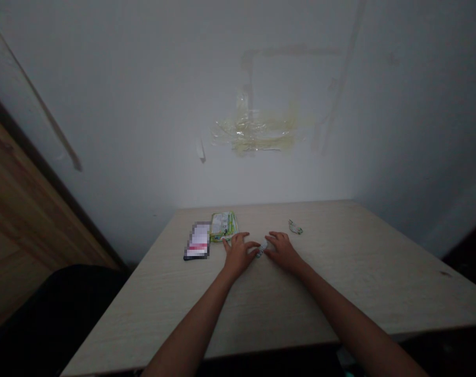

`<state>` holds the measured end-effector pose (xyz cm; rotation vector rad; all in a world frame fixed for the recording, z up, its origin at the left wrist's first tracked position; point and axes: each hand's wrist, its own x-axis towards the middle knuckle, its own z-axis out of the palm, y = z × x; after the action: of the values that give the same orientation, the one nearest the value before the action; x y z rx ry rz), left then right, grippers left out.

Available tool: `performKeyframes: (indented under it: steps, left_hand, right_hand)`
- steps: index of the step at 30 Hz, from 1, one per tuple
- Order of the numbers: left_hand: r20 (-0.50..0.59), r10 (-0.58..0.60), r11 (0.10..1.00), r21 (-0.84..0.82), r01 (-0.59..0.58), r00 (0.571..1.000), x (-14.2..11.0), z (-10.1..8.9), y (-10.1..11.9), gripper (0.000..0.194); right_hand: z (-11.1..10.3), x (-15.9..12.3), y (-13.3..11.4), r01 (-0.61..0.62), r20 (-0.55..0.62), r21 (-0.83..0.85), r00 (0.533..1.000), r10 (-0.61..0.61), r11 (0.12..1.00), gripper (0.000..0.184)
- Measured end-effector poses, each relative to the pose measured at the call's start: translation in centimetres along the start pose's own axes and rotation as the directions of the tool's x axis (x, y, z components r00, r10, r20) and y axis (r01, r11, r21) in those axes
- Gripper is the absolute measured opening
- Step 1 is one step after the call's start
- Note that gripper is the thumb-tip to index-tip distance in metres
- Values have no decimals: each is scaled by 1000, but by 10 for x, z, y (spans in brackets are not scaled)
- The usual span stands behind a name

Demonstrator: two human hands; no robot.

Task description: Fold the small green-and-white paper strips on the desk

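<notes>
Between my two hands, low over the table, is a small white-and-green printed piece (262, 248), perhaps folded paper or wrapper; its kind is too small to make out. My left hand (239, 255) has its fingertips at the piece's left side, with its other fingers bent and partly spread near the green packet. From the right, my right hand (284, 253) holds the piece's other side with thumb and fingertips, which partly cover it. A similar small crumpled printed piece (295, 226) lies beyond my right hand.
A green-and-white printed packet (223, 224) lies behind my left hand. To its left is a flat dark-edged object with a blurred-out face (198, 241), like a phone. The pale wooden table (363, 262) meets a taped wall (143, 131). A dark chair-like shape (65, 309) stands left.
</notes>
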<state>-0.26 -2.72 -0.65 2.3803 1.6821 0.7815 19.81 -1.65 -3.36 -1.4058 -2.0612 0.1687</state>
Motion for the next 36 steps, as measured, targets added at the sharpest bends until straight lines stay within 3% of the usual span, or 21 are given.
performKeyframes:
  steps: [12,21,24,28,36]
  left_hand:
    - [-32,14,999,-29,-15,999,-1,-3,-1,26]
    - [-56,9,1000,-24,-10,998,-2,-1,0,12]
    - [-68,6,1000,-21,-8,998,-2,0,0,12]
    - [-84,11,999,-36,-14,996,-2,-1,0,13]
    - [-138,-29,997,-68,20,990,-3,-3,5,13]
  right_hand:
    - [4,2,14,42,-88,126,996,-31,991,31]
    - [-12,2,0,-53,-88,257,993,78,965,26]
    - [-15,2,-3,-113,-31,408,990,137,906,23]
    - [-12,5,-2,-159,72,632,987,146,758,25]
    - [-10,8,-5,-160,44,698,982,182,698,32]
